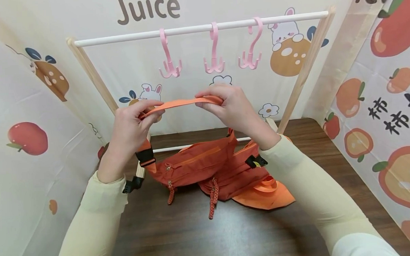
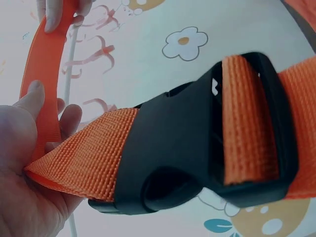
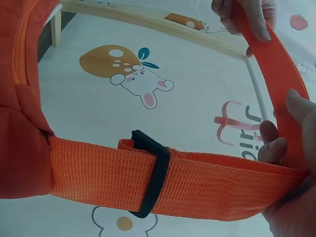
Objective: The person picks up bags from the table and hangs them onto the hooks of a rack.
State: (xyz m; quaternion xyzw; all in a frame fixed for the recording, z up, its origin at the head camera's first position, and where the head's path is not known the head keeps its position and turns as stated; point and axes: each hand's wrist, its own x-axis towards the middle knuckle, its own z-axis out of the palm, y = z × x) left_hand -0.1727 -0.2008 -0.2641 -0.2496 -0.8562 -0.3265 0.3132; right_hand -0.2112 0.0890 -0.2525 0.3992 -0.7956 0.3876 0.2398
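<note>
In the head view my left hand (image 1: 128,125) and right hand (image 1: 229,104) pinch an orange webbing strap (image 1: 180,103) between thumb and fingers, a short stretch bridging them. A rust-red waist bag (image 1: 196,164) hangs from this strap, just above the table. The left wrist view shows a fastened black side-release buckle (image 2: 168,143) on the strap below my left hand. A black strap slider (image 3: 155,173) sits between the bag and my right hand in the right wrist view. Behind the hanging bag lies a second rust-red bag (image 1: 224,185) with an orange panel (image 1: 266,197).
A wooden-framed rack with a white top rod (image 1: 194,29) stands behind. Three pink multi-prong hooks hang from it: left (image 1: 170,65), middle (image 1: 214,56) and right (image 1: 251,53). Loose black buckles (image 1: 257,162) lie near the bags on the dark wood table (image 1: 181,230). Fruit-printed cloth surrounds it.
</note>
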